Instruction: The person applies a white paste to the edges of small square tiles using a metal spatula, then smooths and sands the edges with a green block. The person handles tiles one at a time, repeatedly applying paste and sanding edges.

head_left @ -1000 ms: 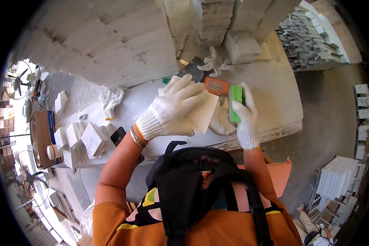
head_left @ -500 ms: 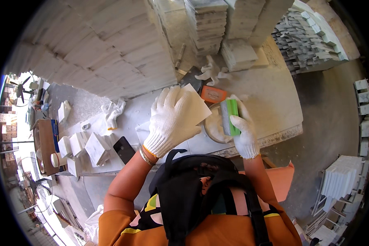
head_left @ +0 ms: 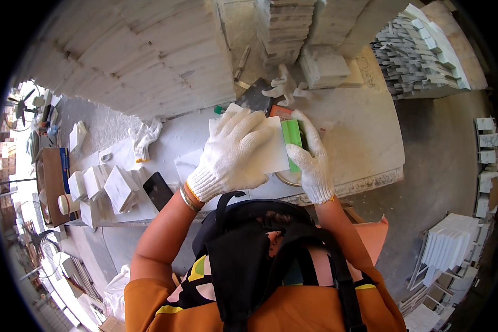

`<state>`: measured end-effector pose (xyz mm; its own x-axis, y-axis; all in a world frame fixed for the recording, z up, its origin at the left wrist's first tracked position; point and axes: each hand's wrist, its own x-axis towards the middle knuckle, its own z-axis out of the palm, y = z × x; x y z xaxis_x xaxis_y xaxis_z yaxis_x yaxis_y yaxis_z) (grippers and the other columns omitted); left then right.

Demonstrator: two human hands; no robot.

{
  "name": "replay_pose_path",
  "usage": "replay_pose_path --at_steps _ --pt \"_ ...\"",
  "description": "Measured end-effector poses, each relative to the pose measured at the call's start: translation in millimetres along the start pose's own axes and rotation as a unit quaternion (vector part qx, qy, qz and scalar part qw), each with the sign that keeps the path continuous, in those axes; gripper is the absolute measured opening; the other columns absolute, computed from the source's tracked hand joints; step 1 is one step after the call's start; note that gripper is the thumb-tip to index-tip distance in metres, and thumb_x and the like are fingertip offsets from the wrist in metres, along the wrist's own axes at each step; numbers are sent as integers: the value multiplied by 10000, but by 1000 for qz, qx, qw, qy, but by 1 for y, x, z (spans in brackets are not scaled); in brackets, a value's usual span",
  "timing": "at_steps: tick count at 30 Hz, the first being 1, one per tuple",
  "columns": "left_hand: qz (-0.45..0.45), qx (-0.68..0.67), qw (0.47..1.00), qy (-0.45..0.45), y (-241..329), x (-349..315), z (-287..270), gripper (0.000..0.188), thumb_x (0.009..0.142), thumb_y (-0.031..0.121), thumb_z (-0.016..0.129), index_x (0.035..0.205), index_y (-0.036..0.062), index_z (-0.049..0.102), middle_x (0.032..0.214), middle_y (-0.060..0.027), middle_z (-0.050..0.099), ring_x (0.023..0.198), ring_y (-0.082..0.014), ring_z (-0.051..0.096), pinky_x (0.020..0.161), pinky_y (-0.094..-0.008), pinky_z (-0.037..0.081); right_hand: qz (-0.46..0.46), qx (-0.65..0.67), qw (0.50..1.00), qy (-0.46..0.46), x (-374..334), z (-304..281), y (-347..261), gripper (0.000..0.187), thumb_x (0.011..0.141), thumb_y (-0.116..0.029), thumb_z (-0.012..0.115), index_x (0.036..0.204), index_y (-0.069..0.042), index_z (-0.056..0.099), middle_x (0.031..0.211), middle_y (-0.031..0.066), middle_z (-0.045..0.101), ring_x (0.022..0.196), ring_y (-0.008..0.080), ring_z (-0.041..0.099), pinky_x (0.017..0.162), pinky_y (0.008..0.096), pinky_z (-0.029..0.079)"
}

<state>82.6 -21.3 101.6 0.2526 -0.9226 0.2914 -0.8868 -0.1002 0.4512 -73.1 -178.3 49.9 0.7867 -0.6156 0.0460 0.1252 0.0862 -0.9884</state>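
My left hand [head_left: 227, 152], in a white knit glove, grips a white square tile [head_left: 272, 148] from above. Its fingers spread over the face and its thumb lies by the near edge. In my gloved right hand [head_left: 314, 169] is a green sanding block [head_left: 291, 137], pinched between thumb and fingers. The block stands against the tile's right edge; its grey side is turned out of sight. Under them, a round basin [head_left: 288, 178] shows only part of its rim. An orange box [head_left: 280, 112] peeks out just beyond the tile.
Tall tile stacks [head_left: 149, 61] wall off the far side of the worktable [head_left: 365, 133]. Loose gloves [head_left: 283, 86] lie beside a dark slab [head_left: 258, 95]; another glove [head_left: 144, 139] is at left. A phone [head_left: 158, 191] and several small tiles [head_left: 123, 188] sit near the front edge.
The sanding block has moved left from over the basin to the tile's right edge. The tile has turned, so that edge now faces the block. The whole view has shifted slightly.
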Motion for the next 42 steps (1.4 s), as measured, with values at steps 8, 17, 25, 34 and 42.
replay_pose_path --at_steps 8,17,25,34,42 --pt "-6 5 999 34 3 -3 -2 694 561 247 824 1222 141 639 1355 -130 576 1289 -374 537 1087 -500 428 -125 -250 959 -50 -24 1 -33 681 855 -144 690 1478 43 489 1415 194 587 1225 293 603 1088 399 436" --pt "-2 0 1000 31 3 -2 -1 687 560 239 826 1213 133 641 1362 -136 578 1284 -381 541 1095 -507 430 -53 -119 991 -29 -19 -2 -23 691 855 -194 705 1469 45 495 1333 161 621 1150 252 609 1040 375 456" --pt "1 -8 1000 5 -3 -4 1 853 526 302 866 1321 152 597 1484 -167 515 1389 -421 463 1106 -571 379 -5 -73 997 18 -8 0 1 654 851 -247 703 1406 61 550 1218 162 669 1073 277 630 1001 398 478" --pt "20 8 999 48 2 2 1 697 562 240 812 1228 123 640 1349 -139 582 1273 -390 550 1056 -518 458 -51 -128 990 -6 -5 -2 -6 669 876 -184 700 1477 29 497 1452 198 567 1354 331 521 1170 444 351" --pt "6 9 1000 23 3 -1 -4 737 557 258 831 1252 121 627 1368 -151 573 1300 -388 536 1069 -512 451 -160 -281 944 -72 -23 1 -36 717 822 -170 750 1468 20 506 1512 235 500 1397 373 479 1176 456 346"
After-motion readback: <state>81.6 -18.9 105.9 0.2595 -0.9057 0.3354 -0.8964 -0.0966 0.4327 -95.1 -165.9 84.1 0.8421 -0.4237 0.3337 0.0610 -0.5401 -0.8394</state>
